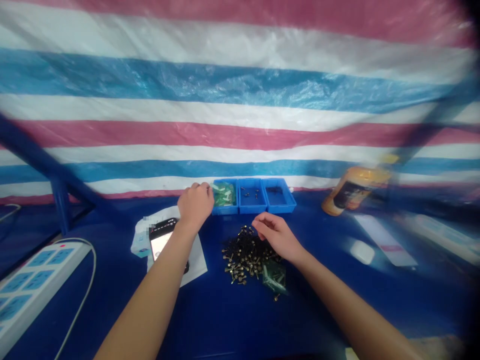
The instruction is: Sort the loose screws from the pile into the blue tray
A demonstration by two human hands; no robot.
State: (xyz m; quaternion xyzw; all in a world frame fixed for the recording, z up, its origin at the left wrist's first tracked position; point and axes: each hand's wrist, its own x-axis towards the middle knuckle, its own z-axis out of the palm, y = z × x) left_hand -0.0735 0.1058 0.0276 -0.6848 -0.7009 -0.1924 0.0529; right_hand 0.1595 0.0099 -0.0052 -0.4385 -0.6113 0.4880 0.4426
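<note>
Cataloguing, nearest first: a blue desk (210,325) carrying, at left, a white multi-socket power strip (35,285) with blue socket panels and a white cable. Item: a lit black smartphone (162,239) on a white paper sheet (197,262), partly under the left forearm. Item: a loose heap of dark screws with brass-coloured ends (245,255), lying on the desk against a clear plastic bag of green parts (273,278). Right hand (277,235): half-curled just above the heap; any grasp cannot be told. Left hand (195,206): curled, knuckles up, at the corner of the leftmost of three blue rectangular plastic bins (252,210); any grasp is hidden. Bin contents, left to right: green-and-white pieces, a few small screws, dark pieces. Beyond, at right, a tilted orange jar (354,190), blurred; behind everything, a pink, white and blue striped plastic tarpaulin (240,100).
</note>
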